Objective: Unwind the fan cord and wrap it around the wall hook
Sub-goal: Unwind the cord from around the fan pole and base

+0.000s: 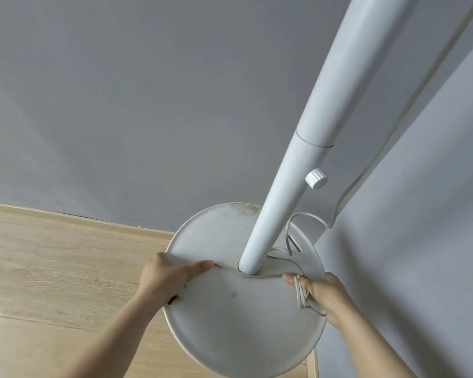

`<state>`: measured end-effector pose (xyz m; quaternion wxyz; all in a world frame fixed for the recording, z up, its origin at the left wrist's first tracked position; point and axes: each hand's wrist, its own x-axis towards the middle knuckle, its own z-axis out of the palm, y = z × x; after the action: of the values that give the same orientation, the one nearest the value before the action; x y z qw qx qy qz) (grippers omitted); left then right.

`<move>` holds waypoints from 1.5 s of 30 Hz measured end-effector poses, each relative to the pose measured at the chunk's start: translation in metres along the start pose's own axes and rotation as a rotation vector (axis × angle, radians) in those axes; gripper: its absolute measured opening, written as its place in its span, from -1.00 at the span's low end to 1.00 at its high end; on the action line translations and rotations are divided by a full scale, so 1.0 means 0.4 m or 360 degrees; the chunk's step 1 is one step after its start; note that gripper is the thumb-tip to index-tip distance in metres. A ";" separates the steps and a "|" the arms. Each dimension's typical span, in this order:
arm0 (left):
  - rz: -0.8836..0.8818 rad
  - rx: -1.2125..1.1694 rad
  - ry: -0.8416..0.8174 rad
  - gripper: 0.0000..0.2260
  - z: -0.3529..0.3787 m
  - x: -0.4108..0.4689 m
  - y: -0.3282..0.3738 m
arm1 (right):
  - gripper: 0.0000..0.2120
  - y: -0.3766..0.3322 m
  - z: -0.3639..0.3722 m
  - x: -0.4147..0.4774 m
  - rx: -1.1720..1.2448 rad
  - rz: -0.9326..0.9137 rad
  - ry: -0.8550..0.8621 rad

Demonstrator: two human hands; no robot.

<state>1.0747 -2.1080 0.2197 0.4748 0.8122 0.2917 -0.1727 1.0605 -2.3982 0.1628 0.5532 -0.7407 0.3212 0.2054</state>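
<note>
- The left hand grips the left rim of the round white fan base. Its thumb lies flat on the top face and points toward the pole. The other fingers are curled under the edge, out of sight.
- The right hand is at the right side of the base. Its fingers are closed round several gathered loops of the pale fan cord, and the thumb presses on the strands from above.
- From that bundle one strand of cord runs left across the base, touching the foot of the white pole and curving round its near side.
- More slack cord lies in loose curves on the base just right of the pole's foot.
- Higher on the pole there is a joint line. Below it a ribbed white knob sticks out on the right.
- Behind the base a loop of cord arches over to the corner between the two grey walls, then climbs along that corner and out of the top of the view.
- A light wood floor lies to the left, edged by a matching skirting board at the foot of the wall.
</note>
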 end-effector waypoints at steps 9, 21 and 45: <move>0.0059 -0.0088 -0.0003 -0.49 0.143 0.138 -0.162 | -0.50 0.165 0.056 0.195 0.0063 -0.0078 0.0147; 0.0053 -0.0056 0.0005 -0.54 0.171 0.139 -0.202 | -0.49 0.190 0.061 0.211 0.0049 -0.0091 0.0109; -0.0007 -0.0107 -0.0022 -0.47 0.236 0.200 -0.366 | -0.23 0.348 0.131 0.303 0.0058 -0.0076 -0.0036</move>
<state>1.0427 -2.1100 0.0308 0.5034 0.7940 0.2958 -0.1694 1.0513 -2.4036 -0.0289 0.5751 -0.7355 0.3008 0.1945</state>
